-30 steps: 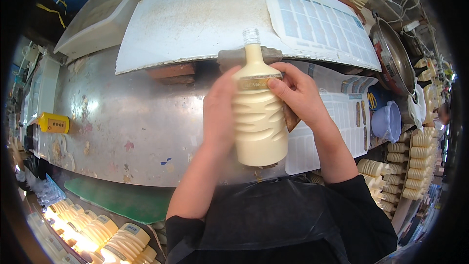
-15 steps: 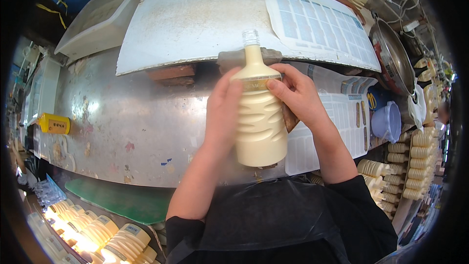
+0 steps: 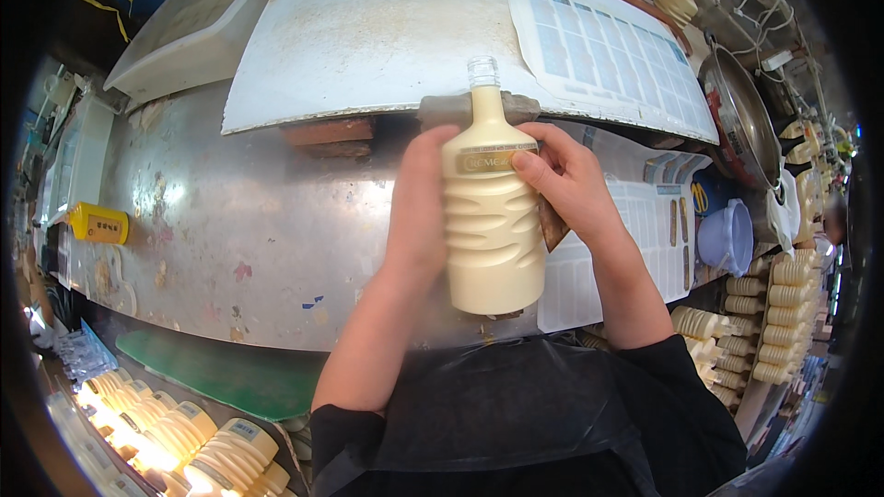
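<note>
A cream-coloured bottle (image 3: 497, 230) with wavy ridged sides and a clear threaded glass neck leans neck-away in front of me. My right hand (image 3: 571, 179) is closed on its right shoulder, the thumb pressed to the right part of a gold label strip (image 3: 485, 161). The fingers behind the bottle are partly hidden. Along the left side of the bottle, my left hand (image 3: 420, 189) is smeared by motion, so its finger posture does not show. A brown block-like support (image 3: 555, 228) shows beside the bottle's right edge.
A white board (image 3: 368, 46) carries a label sheet (image 3: 589, 46). More label sheets (image 3: 603, 262) lie right, near a lilac bucket (image 3: 726, 237) and metal pan (image 3: 744, 115). A yellow bottle (image 3: 98, 224) stands left. Similar cream bottles fill a crate (image 3: 180, 433) and right-hand stacks (image 3: 783, 313).
My left hand's thumb side has shifted left off the label strip, uncovering more of it. My right hand keeps its hold. The whole view has shifted slightly.
</note>
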`<state>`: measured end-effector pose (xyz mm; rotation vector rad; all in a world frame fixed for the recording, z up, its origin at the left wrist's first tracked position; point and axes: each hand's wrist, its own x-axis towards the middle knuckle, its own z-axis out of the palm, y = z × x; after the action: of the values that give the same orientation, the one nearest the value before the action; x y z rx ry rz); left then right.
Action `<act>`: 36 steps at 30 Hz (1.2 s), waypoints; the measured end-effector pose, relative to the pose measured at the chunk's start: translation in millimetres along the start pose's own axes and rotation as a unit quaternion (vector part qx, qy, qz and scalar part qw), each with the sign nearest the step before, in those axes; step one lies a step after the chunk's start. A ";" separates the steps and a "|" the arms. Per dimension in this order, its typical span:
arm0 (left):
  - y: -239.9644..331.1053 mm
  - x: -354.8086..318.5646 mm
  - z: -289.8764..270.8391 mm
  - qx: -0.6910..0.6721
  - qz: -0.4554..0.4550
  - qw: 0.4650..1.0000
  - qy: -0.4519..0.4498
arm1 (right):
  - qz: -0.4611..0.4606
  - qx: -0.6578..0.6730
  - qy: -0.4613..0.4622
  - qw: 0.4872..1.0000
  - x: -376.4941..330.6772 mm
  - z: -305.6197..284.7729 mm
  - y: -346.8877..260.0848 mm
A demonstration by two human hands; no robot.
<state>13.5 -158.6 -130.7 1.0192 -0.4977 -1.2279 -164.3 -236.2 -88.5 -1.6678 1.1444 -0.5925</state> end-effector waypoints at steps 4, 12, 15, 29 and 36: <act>-0.5 -2.4 8.4 0.080 0.021 0.997 0.005 | 0.001 -0.015 0.003 1.000 -0.6 -1.2 0.5; -0.2 -3.8 11.7 0.053 0.013 0.998 0.020 | -0.004 0.008 0.017 1.000 -3.5 1.7 -4.6; 0.9 -4.2 11.9 0.055 0.010 0.998 0.022 | -0.007 0.013 0.024 1.000 -4.5 3.6 -7.0; 8.7 -9.7 17.2 0.011 -0.011 1.000 0.014 | -0.084 0.158 0.187 0.966 -3.3 -23.1 2.1; 8.4 -10.3 12.1 -0.084 -0.033 0.996 0.009 | -0.447 -0.191 0.171 0.857 -30.1 2.8 -16.8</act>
<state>5.3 -153.5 -115.5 0.9088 -0.3437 -1.2950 -168.2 -207.0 -70.4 -2.5189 0.6728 -1.3516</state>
